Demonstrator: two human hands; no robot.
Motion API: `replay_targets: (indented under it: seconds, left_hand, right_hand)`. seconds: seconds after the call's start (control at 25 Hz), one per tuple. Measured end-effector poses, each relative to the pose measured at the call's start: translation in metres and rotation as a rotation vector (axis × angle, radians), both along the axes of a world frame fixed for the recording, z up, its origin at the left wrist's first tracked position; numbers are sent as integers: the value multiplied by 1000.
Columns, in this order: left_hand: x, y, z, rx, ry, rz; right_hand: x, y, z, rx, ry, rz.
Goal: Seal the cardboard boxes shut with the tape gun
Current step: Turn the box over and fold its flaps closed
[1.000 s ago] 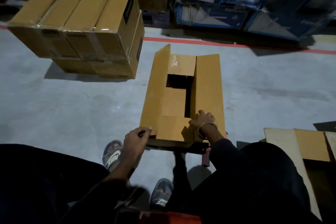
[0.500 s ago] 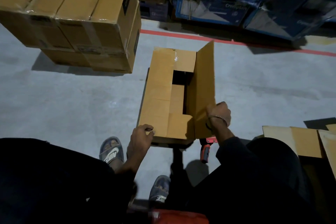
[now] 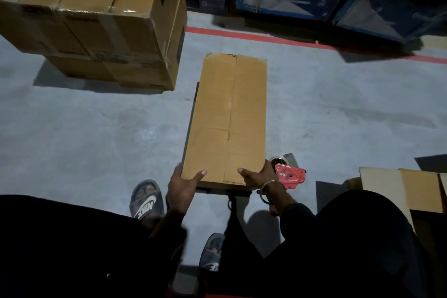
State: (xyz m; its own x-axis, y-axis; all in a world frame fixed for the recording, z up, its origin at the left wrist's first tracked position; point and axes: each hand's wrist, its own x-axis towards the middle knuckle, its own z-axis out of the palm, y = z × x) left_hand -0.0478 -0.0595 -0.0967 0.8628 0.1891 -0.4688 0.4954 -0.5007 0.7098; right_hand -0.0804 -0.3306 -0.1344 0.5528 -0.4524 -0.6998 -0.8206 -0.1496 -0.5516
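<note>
A grey concrete floor (image 3: 84,133) with a red line carries stacked sealed boxes (image 3: 92,19) at the far left. The cardboard box (image 3: 227,118) lies flaps-down in front of the person, its centre seam untaped. The left hand (image 3: 182,185) and right hand (image 3: 258,175) each grip a near corner, thumbs on top, likely to keep the flaps flush for taping. The red tape gun (image 3: 289,175) rests on the floor just beside the right hand, unheld.
</note>
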Motion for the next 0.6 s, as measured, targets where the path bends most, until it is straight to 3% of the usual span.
replay_targets:
  seconds: [0.12,0.4,0.56,0.6]
  left_hand:
    - [-10,1,4,-68,23,99]
    - [-30,-9,34,1,3,116]
    - [-25,-12,31,-15,-10,125]
    - [-22,-10,29,-42,-20,116]
  right_hand:
    - [2,4,5,-23,-117,70]
    - [-6,9,17,15,-128,143]
    - [-5,-6,35,376,-29,-375]
    - [-5,-13,30,369,-22,-502]
